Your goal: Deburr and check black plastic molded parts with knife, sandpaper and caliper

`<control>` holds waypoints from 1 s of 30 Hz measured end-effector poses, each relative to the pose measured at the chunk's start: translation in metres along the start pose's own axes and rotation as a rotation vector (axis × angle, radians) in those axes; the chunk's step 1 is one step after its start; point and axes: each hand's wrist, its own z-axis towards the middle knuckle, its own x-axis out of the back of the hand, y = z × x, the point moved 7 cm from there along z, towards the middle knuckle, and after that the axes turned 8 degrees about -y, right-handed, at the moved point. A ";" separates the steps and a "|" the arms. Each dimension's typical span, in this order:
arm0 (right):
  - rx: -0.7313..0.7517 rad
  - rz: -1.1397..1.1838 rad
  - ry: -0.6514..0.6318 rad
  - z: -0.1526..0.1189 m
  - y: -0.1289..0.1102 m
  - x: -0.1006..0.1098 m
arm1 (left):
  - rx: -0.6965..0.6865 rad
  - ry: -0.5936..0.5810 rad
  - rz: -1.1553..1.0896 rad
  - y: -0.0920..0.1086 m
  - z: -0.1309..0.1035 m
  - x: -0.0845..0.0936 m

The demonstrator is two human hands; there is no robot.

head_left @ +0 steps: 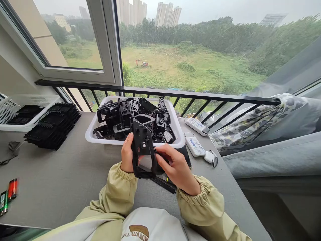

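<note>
A black plastic frame part (142, 137) is held upright in front of me, with an open window in its lower half. My left hand (127, 153) grips its left edge, the thumb up along the side. My right hand (175, 167) is closed at its right edge, thumb and fingers pinching near a dark rounded piece that is partly hidden. Behind the part stands a white basket (94, 137) heaped with similar black plastic parts (110, 113). A long black strip (163, 184) lies on the table beneath my hands.
Stacked black trays (54, 125) stand at the left beside a white crate (47, 100). Two white devices (195, 144) and a small white case (210, 157) lie at the right. Red and green cylinders (12, 189) are at the left edge. A black railing (160, 92) runs behind.
</note>
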 end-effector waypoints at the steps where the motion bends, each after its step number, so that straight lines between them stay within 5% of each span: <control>1: 0.008 0.012 -0.037 -0.001 -0.002 -0.002 | 0.017 0.013 -0.035 0.000 0.000 0.000; 7: 0.121 -0.031 0.231 -0.006 -0.019 0.018 | -0.012 0.076 0.045 -0.004 -0.003 0.003; 14: 0.272 -0.218 0.002 -0.005 -0.037 0.000 | -0.065 0.055 0.092 -0.006 -0.002 0.005; 20: 0.300 -0.137 -0.154 -0.009 -0.039 -0.006 | -0.203 0.300 0.067 0.002 -0.005 0.019; 22: 0.292 -0.052 -0.080 -0.008 -0.037 0.000 | -0.153 0.213 0.040 0.000 -0.003 0.015; 26: 0.127 0.019 0.339 -0.009 -0.018 0.032 | 0.049 -0.026 -0.012 -0.008 -0.004 -0.002; 30: 0.109 -0.058 0.262 -0.004 -0.013 0.023 | 0.083 -0.089 -0.075 -0.007 -0.009 -0.011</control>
